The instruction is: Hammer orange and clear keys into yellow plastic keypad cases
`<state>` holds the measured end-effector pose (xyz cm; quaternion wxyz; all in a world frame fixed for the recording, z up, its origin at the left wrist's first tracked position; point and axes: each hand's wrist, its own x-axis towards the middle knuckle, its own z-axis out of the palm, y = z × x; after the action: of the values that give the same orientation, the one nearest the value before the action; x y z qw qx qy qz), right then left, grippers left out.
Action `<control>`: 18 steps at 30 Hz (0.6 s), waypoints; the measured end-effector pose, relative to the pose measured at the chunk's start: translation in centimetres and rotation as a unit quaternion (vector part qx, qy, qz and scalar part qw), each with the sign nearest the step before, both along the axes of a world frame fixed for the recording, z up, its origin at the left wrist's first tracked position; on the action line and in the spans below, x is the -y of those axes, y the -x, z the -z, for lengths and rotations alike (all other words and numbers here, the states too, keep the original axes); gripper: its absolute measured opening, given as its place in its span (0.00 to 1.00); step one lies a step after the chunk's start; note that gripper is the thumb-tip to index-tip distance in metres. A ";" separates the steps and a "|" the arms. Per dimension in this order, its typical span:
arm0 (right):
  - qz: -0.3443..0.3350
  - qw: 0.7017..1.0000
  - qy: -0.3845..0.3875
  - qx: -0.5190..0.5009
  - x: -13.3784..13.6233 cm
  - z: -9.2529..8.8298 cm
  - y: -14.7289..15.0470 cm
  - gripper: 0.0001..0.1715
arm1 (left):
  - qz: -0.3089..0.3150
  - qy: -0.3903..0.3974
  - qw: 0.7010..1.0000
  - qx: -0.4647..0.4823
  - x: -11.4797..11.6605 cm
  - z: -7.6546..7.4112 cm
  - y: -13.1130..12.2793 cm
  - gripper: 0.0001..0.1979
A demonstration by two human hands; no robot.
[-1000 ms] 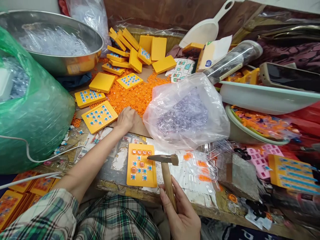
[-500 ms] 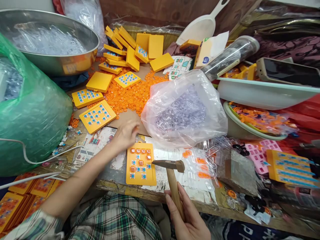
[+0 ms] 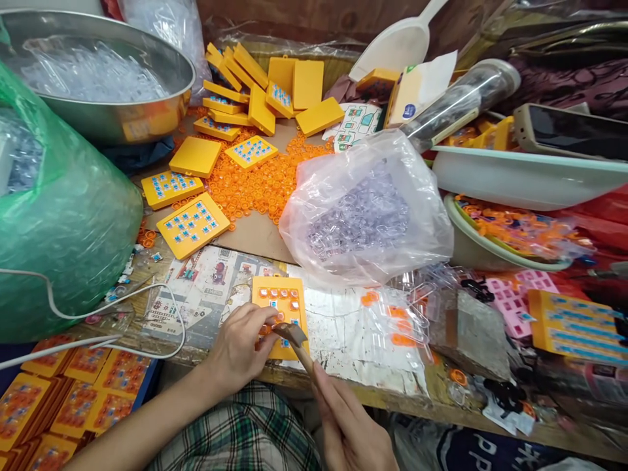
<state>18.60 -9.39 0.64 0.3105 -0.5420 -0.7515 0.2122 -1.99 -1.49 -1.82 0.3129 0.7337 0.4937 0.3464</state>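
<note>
A yellow panel (image 3: 301, 307) lies flat at the bench's front edge, with orange caps along its top row and small blue-and-white squares lower down. My left hand (image 3: 241, 350) rests over its left side. The thumb and bent fingers come together above the panel; whatever sits between them is hidden. My right hand (image 3: 350, 418) grips the wooden handle of a small hammer (image 3: 297, 339). The hammer's metal head is over the panel's middle, close to my left fingertips. Whether the head touches the panel I cannot tell.
Loose orange caps (image 3: 255, 193) lie heaped behind, beside stacked yellow panels (image 3: 308, 85). A plastic bag of clear pieces (image 3: 363, 209) stands at centre. A green bag (image 3: 63, 248) and metal bowl (image 3: 181, 108) occupy the left; a metal block (image 3: 473, 333) sits right.
My left hand has come from behind the panel down onto its left side. The hammer in my right hand has swung left, its head now over the panel's middle.
</note>
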 end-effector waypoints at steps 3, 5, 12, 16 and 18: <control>0.072 0.995 0.028 -0.056 0.3 0.9 -0.1 0.31 | -0.014 -0.020 1.000 0.016 -1.0 -0.8 0.7 0.18; 0.154 0.980 0.060 -0.113 0.2 1.4 0.2 0.28 | -0.050 -0.067 0.997 0.001 -3.8 -1.6 1.1 0.16; 0.225 0.924 0.154 -0.270 -2.5 1.9 2.4 0.28 | -0.140 -0.060 0.968 -0.199 -18.7 -1.7 0.3 0.12; 0.223 0.917 0.155 -0.291 -2.8 1.9 3.0 0.27 | -0.122 -0.038 0.965 -0.228 -21.2 -0.9 -0.1 0.11; 0.226 0.912 0.160 -0.302 -2.7 1.8 3.1 0.28 | -0.109 -0.026 0.965 -0.238 -20.7 -0.8 0.2 0.11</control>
<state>15.47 -6.72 -1.19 0.4716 -0.6499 -0.4350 0.4074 -2.17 19.23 -1.00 0.1273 0.7445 0.6219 0.2069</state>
